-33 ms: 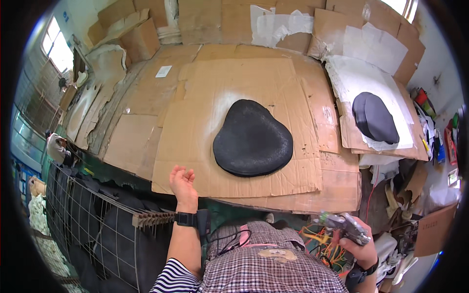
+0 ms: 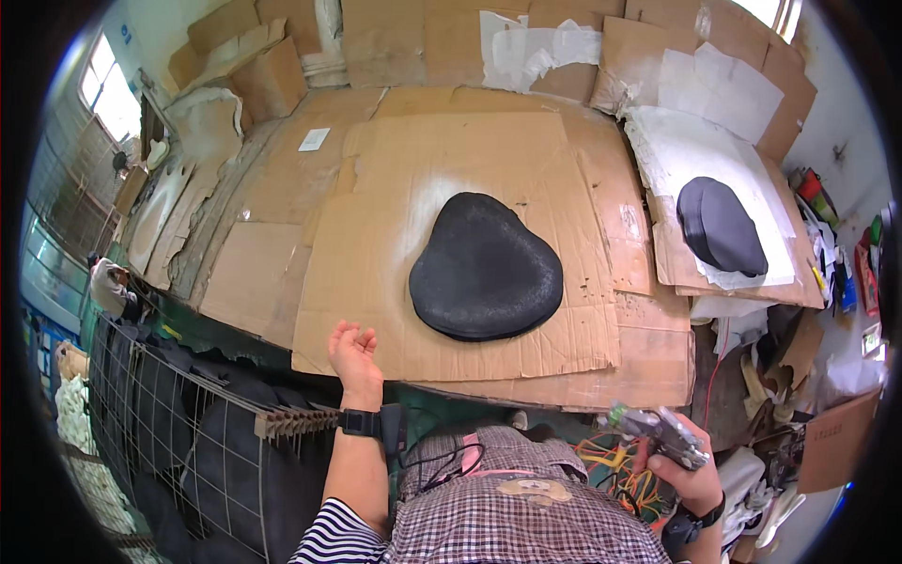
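My right hand (image 2: 697,477) is closed round a metal spray gun (image 2: 663,436), held low at the right near the table's front edge. The gun's nozzle end points left and looks crusted. Palm up, my left hand (image 2: 355,362) hovers by the near edge of the cardboard sheet (image 2: 366,254). Its fingers are loosely curled and hold nothing. On that sheet lies a black, rounded three-lobed seat cushion (image 2: 486,273), right of my left hand and touched by neither hand.
More black cushions (image 2: 722,226) rest on a white-covered board (image 2: 658,141) at the right. A wire cage (image 2: 216,442) with black pieces stands at lower left. Orange and yellow hoses (image 2: 620,470) hang beside my apron. Another person (image 2: 111,287) is at far left.
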Action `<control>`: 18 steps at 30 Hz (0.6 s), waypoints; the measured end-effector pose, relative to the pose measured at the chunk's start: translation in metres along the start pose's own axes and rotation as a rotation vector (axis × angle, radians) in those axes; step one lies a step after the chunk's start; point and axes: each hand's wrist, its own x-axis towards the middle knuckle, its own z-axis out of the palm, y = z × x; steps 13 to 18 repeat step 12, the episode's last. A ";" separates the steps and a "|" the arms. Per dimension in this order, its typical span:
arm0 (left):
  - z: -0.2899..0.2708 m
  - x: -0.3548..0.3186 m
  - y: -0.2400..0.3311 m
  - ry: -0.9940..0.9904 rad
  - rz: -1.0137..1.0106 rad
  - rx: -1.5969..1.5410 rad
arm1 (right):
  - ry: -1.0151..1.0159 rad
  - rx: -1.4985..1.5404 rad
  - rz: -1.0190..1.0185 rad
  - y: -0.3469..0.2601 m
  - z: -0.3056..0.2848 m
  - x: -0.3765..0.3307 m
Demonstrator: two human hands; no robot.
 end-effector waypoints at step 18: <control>-0.013 -0.008 -0.032 0.017 -0.116 0.174 | 0.409 -0.060 -0.116 0.000 -0.023 0.004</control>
